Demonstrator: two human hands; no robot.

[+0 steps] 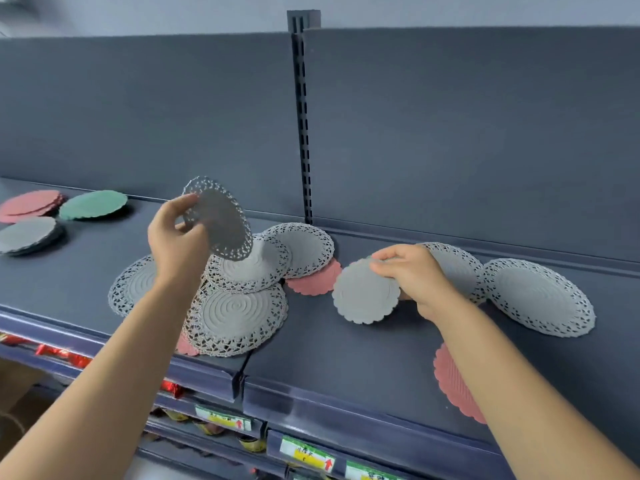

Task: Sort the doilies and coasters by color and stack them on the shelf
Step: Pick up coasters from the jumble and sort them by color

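My left hand [176,237] pinches a grey lace doily [221,220] and holds it tilted up above a loose pile of grey lace doilies [239,306] on the dark shelf [346,348]. My right hand [412,271] grips the far edge of a plain grey scalloped coaster [363,294] lying on the shelf. More grey lace doilies [540,296] lie to the right of that hand. Pink coasters show under the pile [315,282] and beneath my right forearm [453,382]. At far left sit three sorted stacks: pink [29,204], green [93,204], grey [27,233].
The shelf's dark back panel [450,133] with a slotted upright [302,126] rises behind the doilies. Lower shelves with price labels [304,453] and red foil packets [65,356] sit below the front edge.
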